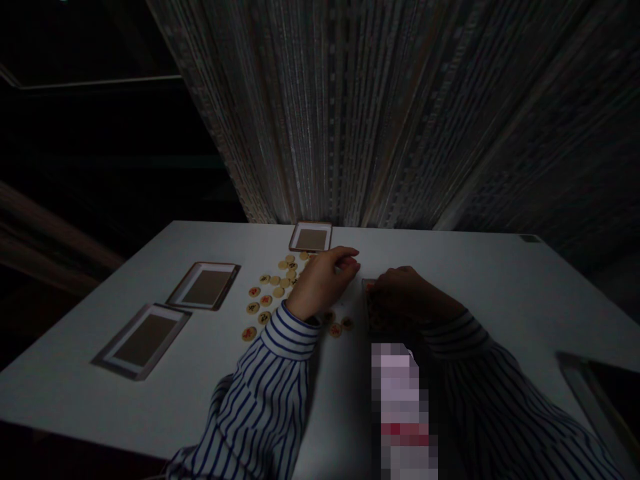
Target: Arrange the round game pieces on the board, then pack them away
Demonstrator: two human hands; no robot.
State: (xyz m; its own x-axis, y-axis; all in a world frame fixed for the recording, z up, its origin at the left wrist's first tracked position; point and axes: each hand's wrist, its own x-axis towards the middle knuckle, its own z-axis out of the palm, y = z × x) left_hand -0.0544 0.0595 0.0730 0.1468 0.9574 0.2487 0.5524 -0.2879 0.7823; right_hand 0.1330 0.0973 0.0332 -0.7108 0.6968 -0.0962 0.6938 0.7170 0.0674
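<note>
Xiangqi pieces (249, 333) lie flat, loose, on the white tabletop (75, 380). Main group: L of and beyond the left hand (320, 283), running from its wrist toward the far tray (291, 239). A small cluster (335, 330) sits just R of the L wrist, btwn it and the open box (365, 310). Discs are round, i.e. no long axis to align w/. Some show red characters, some dark; others look plain at this res.

Ref. relation: loose pcs. are nearer the L hand; the box is on the R-hand side. L fingertips point R, toward the box, short of its rim.

L grip: thumb & index spread, w/ a gap btwn tips; no pc. seen in the gap. The curled fingers behind are partly hidden.

R grip: the right hand (413, 293) is over the box, fingers down at its far L part, in deep shadow. Closure & contents: can't tell. Pcs. are dimly visible in the box under it; the hand hides much of the box, so its full outline is N/A.

Also present: two shallow trays (175, 307) at far L, well apart from both hands; curtain (310, 120) behind the tabletop.
</note>
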